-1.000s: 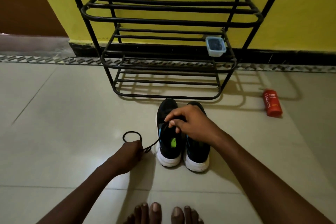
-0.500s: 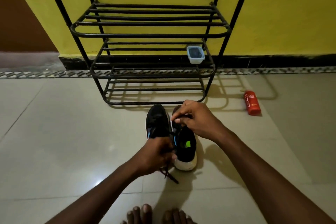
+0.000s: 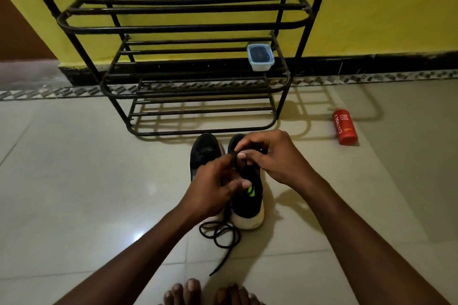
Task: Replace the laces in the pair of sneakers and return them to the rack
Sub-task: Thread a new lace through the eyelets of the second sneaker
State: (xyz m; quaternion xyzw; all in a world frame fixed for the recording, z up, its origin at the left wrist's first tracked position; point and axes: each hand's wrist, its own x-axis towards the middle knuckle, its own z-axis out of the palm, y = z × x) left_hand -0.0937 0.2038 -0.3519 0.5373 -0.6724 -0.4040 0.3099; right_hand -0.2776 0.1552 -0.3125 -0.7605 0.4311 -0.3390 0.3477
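Two black sneakers with white soles stand side by side on the tiled floor, toes toward the black metal rack (image 3: 188, 30). The left sneaker (image 3: 204, 153) is partly covered by my left hand (image 3: 213, 188). Over the right sneaker (image 3: 247, 200), which has a green mark inside, both hands meet. My left hand pinches a black lace (image 3: 221, 235) that runs up to the shoe's eyelets. My right hand (image 3: 270, 158) pinches the same lace near the shoe's tongue. The lace's loose part lies coiled on the floor behind the heels.
A small clear lidded box (image 3: 260, 57) with dark contents sits on the rack's middle shelf at the right. A red bottle (image 3: 345, 129) lies on the floor to the right. The yellow wall stands behind the rack. My bare toes (image 3: 188, 291) show at the bottom edge.
My left hand has come from the floor at the left up to the right sneaker, bringing the lace. The lace's slack now lies coiled behind the heels. The view has moved closer.
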